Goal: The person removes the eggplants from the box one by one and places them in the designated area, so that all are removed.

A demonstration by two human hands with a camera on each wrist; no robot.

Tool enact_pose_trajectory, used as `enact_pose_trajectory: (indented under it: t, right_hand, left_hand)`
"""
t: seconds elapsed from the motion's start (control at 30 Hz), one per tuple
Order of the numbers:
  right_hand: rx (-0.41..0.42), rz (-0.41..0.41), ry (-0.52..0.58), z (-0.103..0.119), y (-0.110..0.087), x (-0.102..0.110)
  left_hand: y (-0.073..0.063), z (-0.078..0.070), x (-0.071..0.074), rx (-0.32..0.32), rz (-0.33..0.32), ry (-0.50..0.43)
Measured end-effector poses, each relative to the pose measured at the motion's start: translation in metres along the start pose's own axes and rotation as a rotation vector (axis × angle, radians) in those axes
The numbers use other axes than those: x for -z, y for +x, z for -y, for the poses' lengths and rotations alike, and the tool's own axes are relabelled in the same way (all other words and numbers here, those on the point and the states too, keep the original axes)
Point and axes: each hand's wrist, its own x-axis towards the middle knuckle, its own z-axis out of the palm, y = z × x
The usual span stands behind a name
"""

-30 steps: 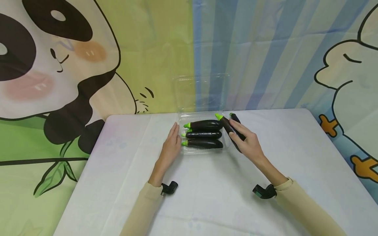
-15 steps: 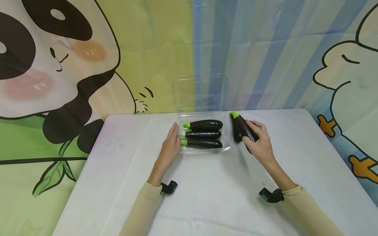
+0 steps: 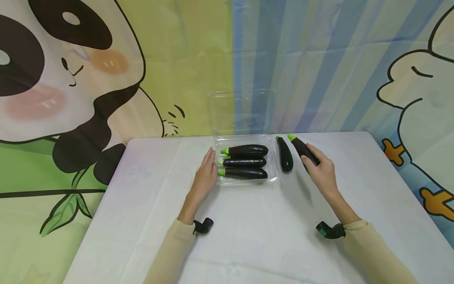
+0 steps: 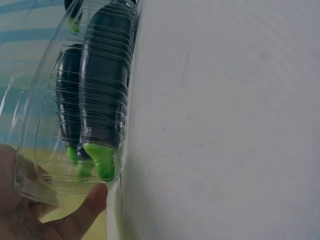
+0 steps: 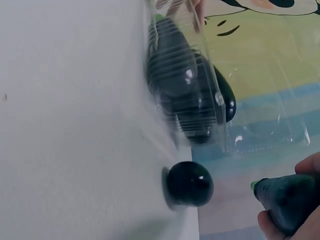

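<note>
My right hand (image 3: 322, 170) grips a dark eggplant (image 3: 302, 149) with a bright green stem end, held tilted to the right of another eggplant (image 3: 285, 154) that lies on the table. In the right wrist view the held eggplant (image 5: 287, 200) shows between thumb and fingers. My left hand (image 3: 205, 173) rests with straight fingers against the left side of a clear plastic clamshell box (image 3: 272, 173); the left wrist view has its thumb (image 4: 90, 207) at the box's end. Inside the box several eggplants (image 3: 244, 173) lie sideways, green ends to the left.
The clear lid (image 3: 242, 112) of the box stands up at the back, before a cartoon-printed backdrop (image 3: 191, 59). A white cloth covers the table (image 3: 255, 232), whose back edge runs just behind the box. Both wrists carry small black cameras (image 3: 331, 230).
My right hand has moved right, carrying its eggplant from over the box's right edge past the eggplant on the table, which now shows fully. The left hand has stayed at the box.
</note>
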Motion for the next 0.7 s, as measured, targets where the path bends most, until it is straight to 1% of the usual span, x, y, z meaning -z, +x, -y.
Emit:
enact_pose_trajectory:
  t: [0.1, 0.17, 0.4, 0.53, 0.7]
  right_hand:
    - [-0.004, -0.012, -0.024, -0.003, 0.007, -0.001]
    - [-0.001, -0.003, -0.031, -0.006, 0.012, -0.002]
    - [-0.011, 0.092, -0.087, -0.019, 0.027, -0.008]
    - [-0.043, 0.131, -0.118, -0.029, 0.031, -0.012]
    - [-0.1, 0.142, -0.136, -0.037, 0.034, -0.016]
  left_hand:
    - [0.0, 0.0, 0.0, 0.0, -0.001, 0.0]
    - [0.001, 0.0, 0.0, -0.001, 0.001, -0.002]
    - [0.001, -0.001, 0.001, -0.01, -0.004, -0.007]
    - [0.0, -0.001, 0.0, 0.001, 0.008, -0.012]
    - [-0.001, -0.001, 0.0, 0.007, 0.004, -0.026]
